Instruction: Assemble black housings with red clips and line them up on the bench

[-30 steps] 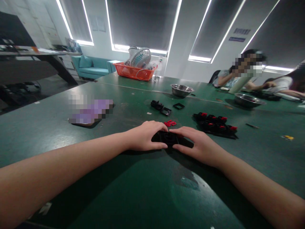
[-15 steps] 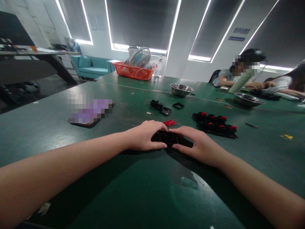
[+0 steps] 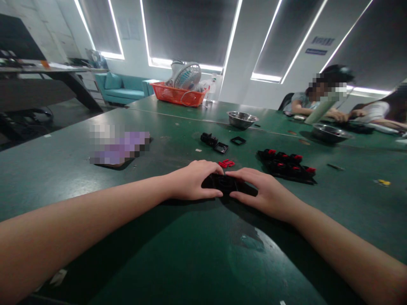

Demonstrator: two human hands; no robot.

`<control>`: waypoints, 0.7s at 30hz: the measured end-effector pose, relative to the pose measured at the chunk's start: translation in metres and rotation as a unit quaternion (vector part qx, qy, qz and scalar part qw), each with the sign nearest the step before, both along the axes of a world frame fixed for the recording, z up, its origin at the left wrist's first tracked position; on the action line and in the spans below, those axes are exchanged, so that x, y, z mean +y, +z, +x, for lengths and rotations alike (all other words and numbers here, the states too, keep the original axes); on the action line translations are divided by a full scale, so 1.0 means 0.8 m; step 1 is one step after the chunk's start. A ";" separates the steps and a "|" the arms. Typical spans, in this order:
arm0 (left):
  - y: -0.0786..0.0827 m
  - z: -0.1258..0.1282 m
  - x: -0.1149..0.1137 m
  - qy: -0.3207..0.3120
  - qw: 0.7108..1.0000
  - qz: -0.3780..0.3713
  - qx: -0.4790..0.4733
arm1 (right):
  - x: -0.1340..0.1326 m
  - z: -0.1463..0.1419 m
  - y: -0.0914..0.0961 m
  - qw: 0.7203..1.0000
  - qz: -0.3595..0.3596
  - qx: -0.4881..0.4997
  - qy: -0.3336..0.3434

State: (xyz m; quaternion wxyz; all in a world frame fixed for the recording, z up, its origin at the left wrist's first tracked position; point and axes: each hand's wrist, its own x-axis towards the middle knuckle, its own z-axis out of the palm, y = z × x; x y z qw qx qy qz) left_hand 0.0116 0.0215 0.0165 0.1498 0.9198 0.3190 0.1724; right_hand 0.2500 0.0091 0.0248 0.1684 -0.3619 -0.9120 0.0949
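Both hands on one black part (image 3: 225, 184), sitting low over the desk (image 3: 190, 250), dead centre. Left hand (image 3: 194, 182) clamped on its left end, thumb near side, fingers far side. Right hand (image 3: 270, 189) mirrors that on the right end; fingertips of the two nearly meet. Part is dark in there, detail unreadable.

Just beyond the fingers: red clips (image 3: 226, 163), loose. Farther out: black block (image 3: 208, 139), small tray (image 3: 221, 147) right next to it, square frame (image 3: 238, 140) slightly apart to the right.

Right of the right hand: black rack (image 3: 288, 169) with red-tipped units in two rows. Yellow bit (image 3: 383, 183) well off to the right.

Phone (image 3: 122, 149) lies left, partly pixelated. Two steel bowls (image 3: 242, 121) farther back, well apart. Orange basket (image 3: 179, 96) at the far edge, fan (image 3: 188, 76) in it. Two people seated far right.
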 end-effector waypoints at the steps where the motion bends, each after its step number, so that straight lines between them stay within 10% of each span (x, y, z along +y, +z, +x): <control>1: 0.000 0.000 0.000 0.000 1.000 0.001 0.000 | 0.000 0.000 0.000 1.000 0.001 0.002 0.001; 21: 0.001 0.000 0.000 -0.004 1.000 0.001 -0.001 | -0.001 0.000 0.002 1.000 0.001 0.004 0.000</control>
